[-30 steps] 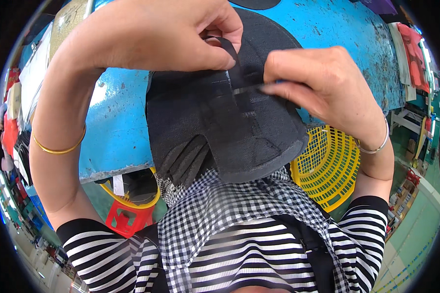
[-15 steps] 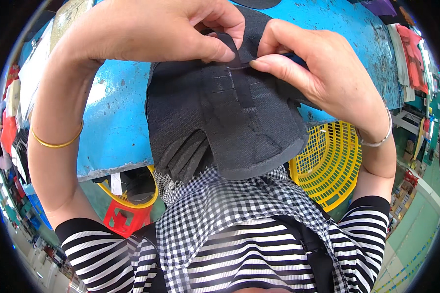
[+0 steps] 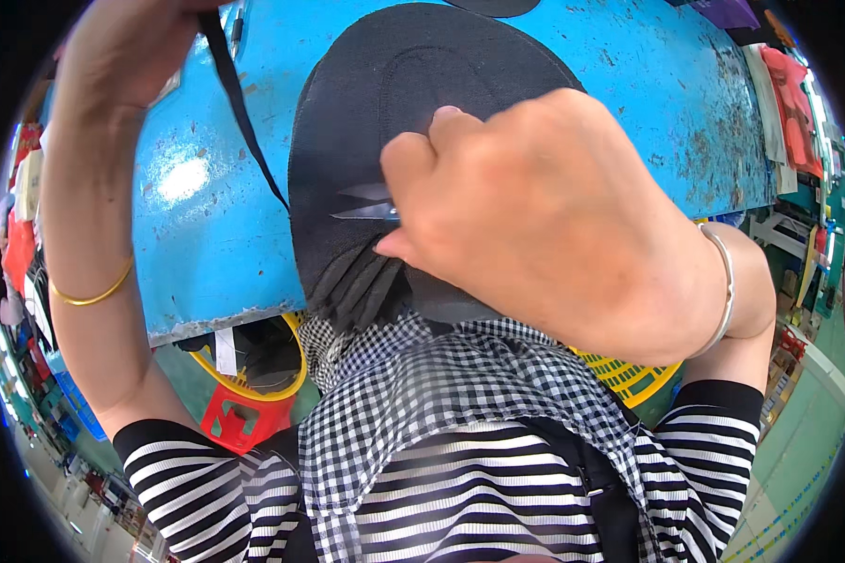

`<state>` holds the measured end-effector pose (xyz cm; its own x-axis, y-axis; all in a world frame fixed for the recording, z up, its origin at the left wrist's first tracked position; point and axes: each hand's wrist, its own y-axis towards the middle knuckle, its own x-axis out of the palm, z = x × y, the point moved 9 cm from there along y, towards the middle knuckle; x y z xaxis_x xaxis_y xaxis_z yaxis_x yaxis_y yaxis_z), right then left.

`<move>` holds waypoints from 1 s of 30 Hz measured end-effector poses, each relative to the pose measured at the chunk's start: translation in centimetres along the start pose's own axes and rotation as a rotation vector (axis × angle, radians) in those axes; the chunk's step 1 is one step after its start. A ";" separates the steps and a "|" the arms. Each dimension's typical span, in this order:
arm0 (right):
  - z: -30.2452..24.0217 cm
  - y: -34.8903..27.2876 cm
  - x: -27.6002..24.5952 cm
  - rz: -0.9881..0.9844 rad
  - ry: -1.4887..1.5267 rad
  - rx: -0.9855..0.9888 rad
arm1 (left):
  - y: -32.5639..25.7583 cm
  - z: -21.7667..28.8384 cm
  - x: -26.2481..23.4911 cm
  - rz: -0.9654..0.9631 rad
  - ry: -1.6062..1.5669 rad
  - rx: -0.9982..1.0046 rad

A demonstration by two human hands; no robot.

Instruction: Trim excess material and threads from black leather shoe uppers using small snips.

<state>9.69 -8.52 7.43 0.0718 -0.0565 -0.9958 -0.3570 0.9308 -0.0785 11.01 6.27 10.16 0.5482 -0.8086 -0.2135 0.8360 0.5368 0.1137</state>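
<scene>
Hands (image 3: pixel 554 216) raised, perhaps gripping scissors (image 3: pixel 366 204).

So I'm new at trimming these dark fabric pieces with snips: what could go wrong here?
The right hand hides most of the small scissors, so the blades may nick the dark fabric piece beneath them. The left hand pulls the thin black strip taut near the blades; if it snaps free, the cut could wander. The loose pieces hanging off the blue table edge could slide off.
</scene>
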 end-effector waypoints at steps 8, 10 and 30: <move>10.0 -2.3 -0.1 0.285 0.532 0.336 | -0.6 -1.3 1.1 -0.429 0.181 -0.104; 16.1 -11.5 -1.2 0.518 0.250 0.489 | -0.7 -1.6 2.8 -0.533 0.202 -0.120; 13.9 -18.2 6.8 0.590 1.067 0.666 | -3.1 -3.8 11.9 -0.826 0.439 0.170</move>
<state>29.63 -20.84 2.72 -0.7782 0.4364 -0.4516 0.4430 0.8912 0.0978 14.89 -4.13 3.62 -0.2467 -0.7354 -0.6311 0.9665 -0.2348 -0.1042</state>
